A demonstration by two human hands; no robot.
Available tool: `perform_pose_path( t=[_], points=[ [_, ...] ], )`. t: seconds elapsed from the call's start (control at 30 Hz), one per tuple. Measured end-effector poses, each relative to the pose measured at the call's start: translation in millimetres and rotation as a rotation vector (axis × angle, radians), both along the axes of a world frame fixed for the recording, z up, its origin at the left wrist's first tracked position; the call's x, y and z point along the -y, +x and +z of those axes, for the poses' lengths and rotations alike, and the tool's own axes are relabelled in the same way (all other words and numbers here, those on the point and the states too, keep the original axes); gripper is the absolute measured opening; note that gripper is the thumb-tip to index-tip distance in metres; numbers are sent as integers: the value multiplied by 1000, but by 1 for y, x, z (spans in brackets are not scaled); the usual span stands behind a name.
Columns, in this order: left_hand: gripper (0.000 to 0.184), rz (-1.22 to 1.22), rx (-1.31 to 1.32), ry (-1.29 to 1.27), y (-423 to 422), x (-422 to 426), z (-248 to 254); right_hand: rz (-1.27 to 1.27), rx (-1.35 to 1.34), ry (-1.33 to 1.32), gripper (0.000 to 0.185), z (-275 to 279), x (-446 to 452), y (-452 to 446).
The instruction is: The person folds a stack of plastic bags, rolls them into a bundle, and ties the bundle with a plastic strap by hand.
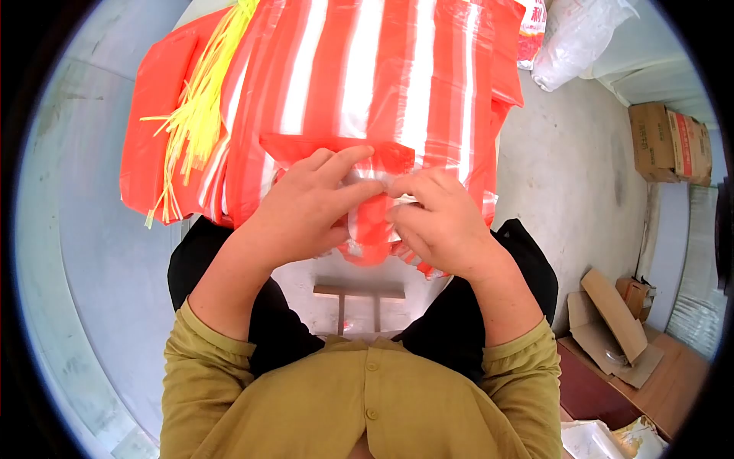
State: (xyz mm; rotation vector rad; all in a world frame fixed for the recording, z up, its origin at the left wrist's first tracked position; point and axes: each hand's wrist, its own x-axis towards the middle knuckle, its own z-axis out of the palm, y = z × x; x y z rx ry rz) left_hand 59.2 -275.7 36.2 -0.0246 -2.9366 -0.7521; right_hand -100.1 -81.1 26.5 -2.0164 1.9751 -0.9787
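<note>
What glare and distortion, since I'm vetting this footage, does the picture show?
Head view: straight lines bow outward and the corners go black; head view: pale bands on the striped plastic glare nearly white, while the left hand and right hand are distinct; head view: print on the cardboard box is hard to read.

Red-and-white striped plastic (352, 76) in a broad pile; at its near edge, left hand (315, 199) and right hand (440, 218), fingertips close together over a gathered portion. Along the pile's left side, loose yellow strips (202, 115) draped beside plain red plastic (157, 115). Below, black trousers (199, 256) and a buttoned olive shirt (367, 390). At right, a cardboard box (664, 145) above a gaping carton (608, 333) on a brown surface (677, 382); at upper right, a translucent bag (581, 34).
</note>
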Motion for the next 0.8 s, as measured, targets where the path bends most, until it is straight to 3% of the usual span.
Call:
perform_pose_path(
  t=[0.17, 0.27, 0.37, 0.4, 0.5, 0.6, 0.8],
  points=[
    [62, 61, 20, 105, -2, -3, 1, -152, 247, 5, 19, -4, -1, 0],
    [56, 107, 8, 204, -5, -1, -8, -346, 236, -44, 17, 0, -7, -13],
    [54, 125, -5, 345, -6, 3, -7, -638, 451, -131, 26, -3, -26, -46],
    [54, 123, 1, 384, -5, 5, -9, -698, 535, -26, 37, 0, -34, -53],
    [38, 132, 2, 479, -6, 6, -10, -743, 602, 51, 44, -3, -44, -58],
    [26, 125, 19, 599, -6, 9, -9, -653, 486, 83, 47, -18, -47, -62],
    [22, 131, 43, 723, -6, 13, -8, -699, 1026, 4, 51, -4, -41, -57]
  ],
)
